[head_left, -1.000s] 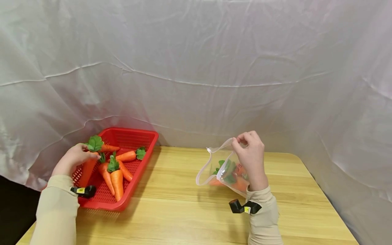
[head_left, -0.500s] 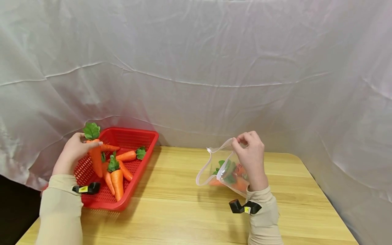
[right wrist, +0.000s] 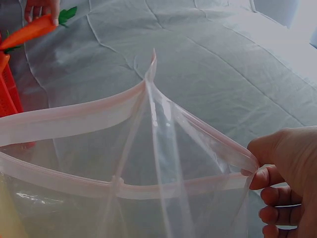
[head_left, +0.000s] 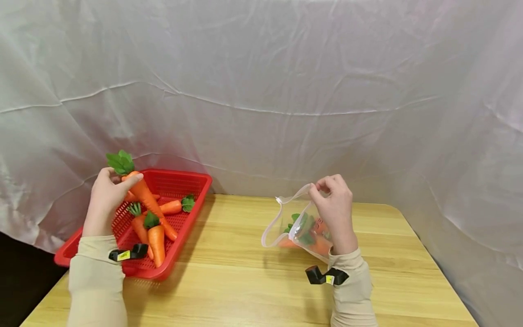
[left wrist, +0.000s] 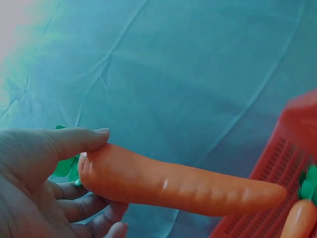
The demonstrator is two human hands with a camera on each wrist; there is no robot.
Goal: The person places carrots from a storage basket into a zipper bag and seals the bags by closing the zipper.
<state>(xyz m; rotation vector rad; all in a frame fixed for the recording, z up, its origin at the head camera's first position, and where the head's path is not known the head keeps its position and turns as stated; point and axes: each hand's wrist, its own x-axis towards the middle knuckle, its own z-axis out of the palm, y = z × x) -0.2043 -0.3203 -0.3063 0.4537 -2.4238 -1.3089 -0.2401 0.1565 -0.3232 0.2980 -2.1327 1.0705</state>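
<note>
The left hand (head_left: 107, 193) is pinching a carrot (head_left: 144, 193) below its leaves between thumb and fingers, slanting it over the red basket (head_left: 195, 213) — leaves toward eleven o'clock, tip toward five — above other carrots (head_left: 156, 245) lying inside the rim. At three o'clock from the basket, the right hand (head_left: 337, 206) is pinching the lip of a clear bag (head_left: 293, 233) gaping toward nine o'clock, with more carrots (head_left: 320, 245) showing through its film. A wide stretch of wooden counter (head_left: 233, 272) is separating the basket's three-o'clock edge from the bag's mouth, its far edge running along the pale cloth (head_left: 261, 68) at twelve.
</note>
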